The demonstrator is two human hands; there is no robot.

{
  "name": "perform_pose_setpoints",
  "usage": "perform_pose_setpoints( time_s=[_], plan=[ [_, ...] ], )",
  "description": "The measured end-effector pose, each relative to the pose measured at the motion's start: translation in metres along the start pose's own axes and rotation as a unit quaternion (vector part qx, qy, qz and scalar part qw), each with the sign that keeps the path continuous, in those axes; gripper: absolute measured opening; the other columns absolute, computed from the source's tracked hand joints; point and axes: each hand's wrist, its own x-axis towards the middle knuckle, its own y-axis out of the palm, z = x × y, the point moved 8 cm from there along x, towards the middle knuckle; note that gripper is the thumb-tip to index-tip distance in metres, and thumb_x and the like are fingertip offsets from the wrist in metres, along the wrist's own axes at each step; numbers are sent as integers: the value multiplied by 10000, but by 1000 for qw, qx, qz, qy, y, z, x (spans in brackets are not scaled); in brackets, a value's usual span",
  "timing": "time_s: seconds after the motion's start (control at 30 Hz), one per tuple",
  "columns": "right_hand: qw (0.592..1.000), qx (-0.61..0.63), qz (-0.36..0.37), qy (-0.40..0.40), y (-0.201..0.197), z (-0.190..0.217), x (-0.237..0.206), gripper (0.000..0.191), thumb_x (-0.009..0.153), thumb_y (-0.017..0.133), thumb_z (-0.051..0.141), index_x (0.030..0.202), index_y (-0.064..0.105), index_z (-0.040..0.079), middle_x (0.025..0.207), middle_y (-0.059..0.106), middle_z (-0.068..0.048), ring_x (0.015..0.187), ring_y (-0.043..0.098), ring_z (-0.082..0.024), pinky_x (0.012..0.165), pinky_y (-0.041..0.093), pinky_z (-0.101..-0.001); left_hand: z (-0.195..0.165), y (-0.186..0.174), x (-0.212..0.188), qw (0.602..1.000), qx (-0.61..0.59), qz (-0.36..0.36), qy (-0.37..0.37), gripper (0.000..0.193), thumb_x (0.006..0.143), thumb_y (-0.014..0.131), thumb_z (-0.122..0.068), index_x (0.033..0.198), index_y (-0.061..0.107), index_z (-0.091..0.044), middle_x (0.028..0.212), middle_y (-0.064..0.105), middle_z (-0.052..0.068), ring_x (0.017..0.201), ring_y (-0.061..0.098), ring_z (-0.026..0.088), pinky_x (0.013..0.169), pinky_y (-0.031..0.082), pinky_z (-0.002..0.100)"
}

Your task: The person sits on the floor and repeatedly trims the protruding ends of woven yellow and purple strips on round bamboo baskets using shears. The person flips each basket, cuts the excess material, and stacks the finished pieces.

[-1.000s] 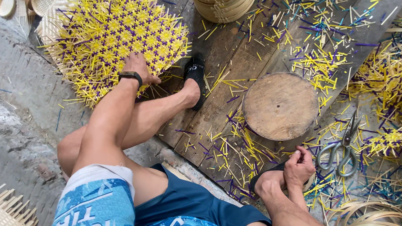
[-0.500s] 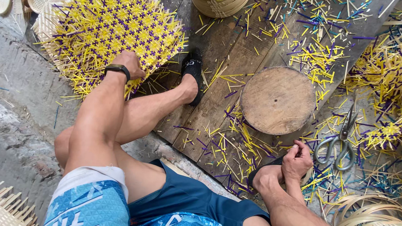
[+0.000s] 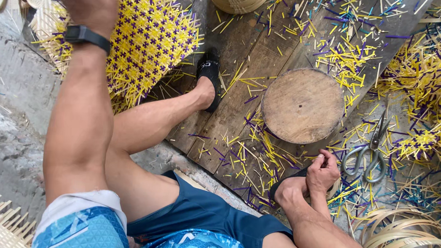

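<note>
Most of the view is taken by wooden floor planks (image 3: 241,90) littered with cut yellow and purple strips (image 3: 350,60), and the person sits at their edge with bare legs stretched over them. Largest of the loose things is the woven yellow-and-purple mat (image 3: 155,43), lying at upper left with its frayed ends sticking out; its top edge is cut off by the frame and the raised forearm covers part of it. The left hand (image 3: 90,7) sits above the mat, seen from the back with a black wristband (image 3: 86,36) below it; the fingers run out of view, so I cannot tell whether it grips the mat or only rests there. A round wooden block (image 3: 303,105) stands on the planks right of centre. Bent cane hoops (image 3: 402,235) curl at the lower right corner, half out of frame. A black sandal (image 3: 210,72) is on the far foot. The right hand (image 3: 324,172) is curled closed just beside the near foot, fingers pinched together; whatever it holds is too small to make out. Metal scissors (image 3: 368,153) lie just beside that hand, apart from it.
</note>
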Motion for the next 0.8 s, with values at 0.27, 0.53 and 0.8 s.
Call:
perform_pose_setpoints(
  time_s=[0.27, 0.53, 0.8],
  plan=[
    [1000, 24, -5, -9, -3, -1, -1, 182, 1043, 586, 68, 1170, 707, 20, 786, 679, -49, 707, 649, -88, 648, 509, -241, -30, 87, -91, 945, -55, 291, -141, 1213, 747, 936, -518, 1531, 230, 81, 1420, 470, 307, 1300, 447, 452, 1049, 413, 527],
    [999, -45, 0, 6, 0, -3, 1, 174, 1032, 604, 84, 1151, 719, 27, 752, 669, -52, 665, 630, -100, 627, 493, -257, -48, 141, -94, 927, -36, 362, -91, 1241, 800, 769, -746, 1548, 187, 54, 1600, 250, 305, 1486, 198, 451, 1168, 213, 562],
    [993, -116, -16, 24, -2, -10, 2, 190, 1005, 632, 105, 1141, 749, 41, 710, 659, -78, 595, 602, -129, 575, 472, -302, -77, 185, -74, 896, 0, 391, -211, 838, 953, 585, -514, 1541, 278, -1, 1479, 404, 326, 1353, 381, 509, 1092, 337, 563]
  ],
)
